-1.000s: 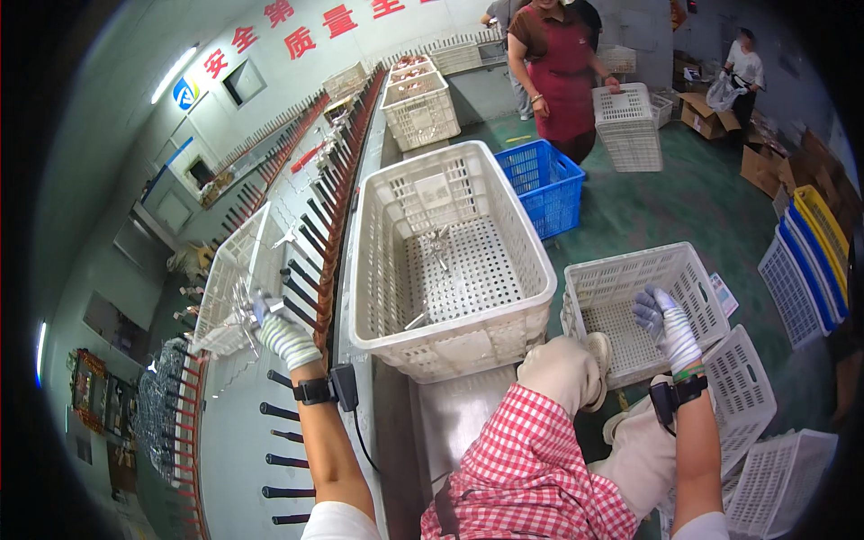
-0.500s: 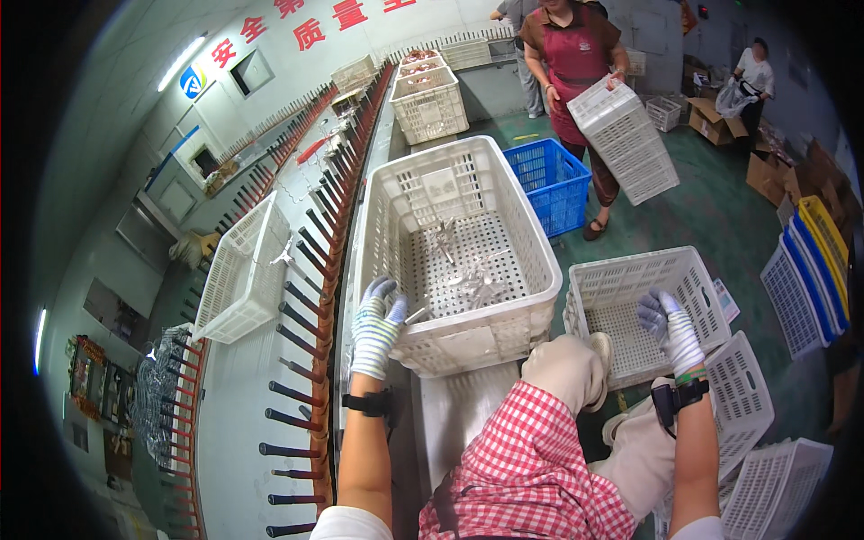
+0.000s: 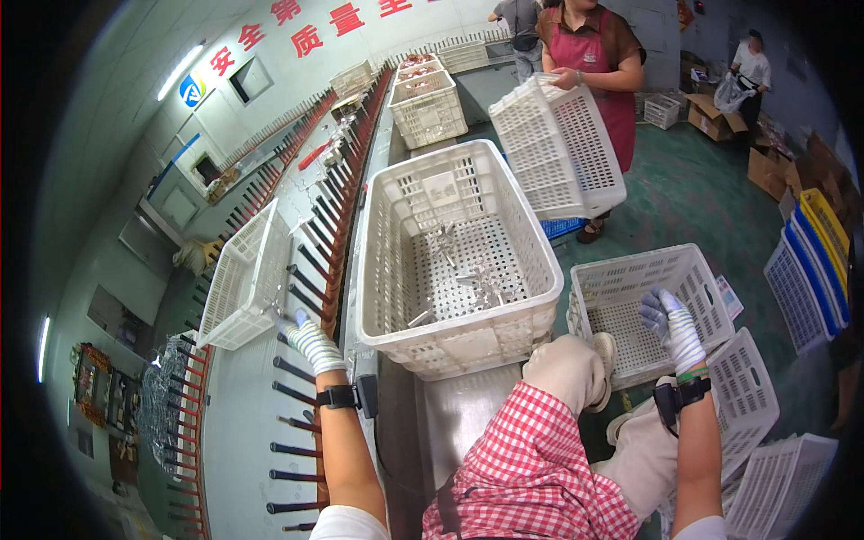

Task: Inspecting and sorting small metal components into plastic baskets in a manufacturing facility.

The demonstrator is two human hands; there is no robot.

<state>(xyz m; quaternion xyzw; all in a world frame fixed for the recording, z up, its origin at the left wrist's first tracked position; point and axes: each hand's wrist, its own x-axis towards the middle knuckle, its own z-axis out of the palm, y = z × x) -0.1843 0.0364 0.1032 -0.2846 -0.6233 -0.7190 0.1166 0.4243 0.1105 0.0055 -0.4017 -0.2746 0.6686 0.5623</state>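
Note:
My left hand (image 3: 310, 342), in a striped glove, is out among the black pegs (image 3: 297, 301) of the conveyor line, right by a tilted white basket (image 3: 238, 288). Its fingers are curled and whatever they hold is hidden. A large white perforated crate (image 3: 531, 243) stands in front of me with several small metal parts (image 3: 477, 279) on its bottom. My right hand (image 3: 670, 324), gloved with fingers apart, hovers over a smaller white crate (image 3: 697, 270) on the floor to my right and holds nothing.
A person in a red apron (image 3: 603, 54) stands beyond the big crate holding a white crate (image 3: 558, 148) tilted. More white crates (image 3: 427, 103) sit farther along the line. Stacked crates (image 3: 774, 468) lie at lower right, with blue and yellow ones (image 3: 814, 261) at the right edge.
My left hand left the front rim of the big crate and went left to the pegs. The person in the apron came closer and tilted their crate. My right hand stayed put.

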